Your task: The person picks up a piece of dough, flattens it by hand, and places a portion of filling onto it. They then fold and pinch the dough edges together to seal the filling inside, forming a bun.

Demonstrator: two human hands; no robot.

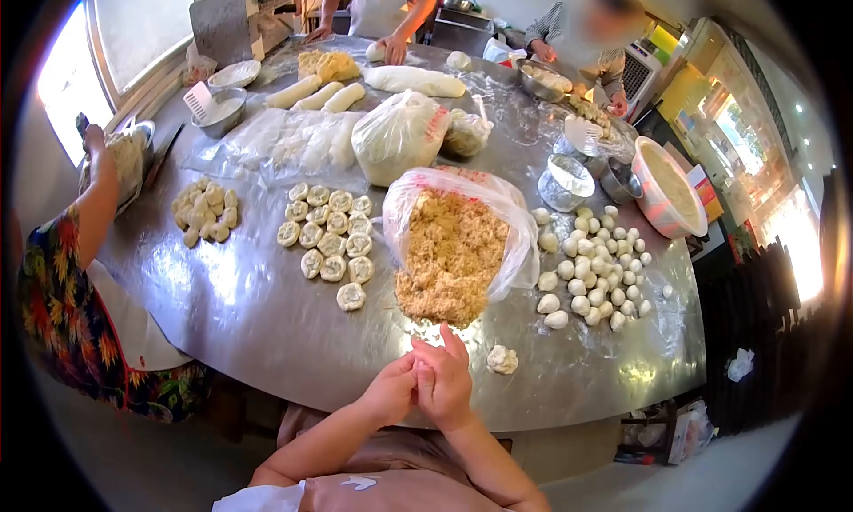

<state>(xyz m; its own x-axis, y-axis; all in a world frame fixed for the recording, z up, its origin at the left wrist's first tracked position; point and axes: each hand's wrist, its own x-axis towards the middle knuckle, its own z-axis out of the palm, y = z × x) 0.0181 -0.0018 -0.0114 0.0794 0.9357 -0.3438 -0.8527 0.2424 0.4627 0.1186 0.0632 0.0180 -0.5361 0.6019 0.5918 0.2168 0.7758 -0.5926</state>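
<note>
My left hand (391,390) and my right hand (446,383) are pressed together at the table's near edge, fingers closed around each other. Whatever lies between them, if anything, is hidden. Just beyond my fingertips is a heap of crumbly golden-brown filling (451,259), spilling from an open plastic bag (514,219). To the right of my right hand sits a single rough, pale lump (502,360). Several round pleated dough buns (332,244) stand in rows left of the filling. On its right, many small white dough balls (597,265) are gathered.
On the metal table (267,308) are cut dough pieces (203,212), a bagged dough mass (400,137), dough logs (413,81), a flour bowl (567,183) and a large pink-rimmed basin (666,188). A person in a floral sleeve (58,281) works at left; two others stand across the table.
</note>
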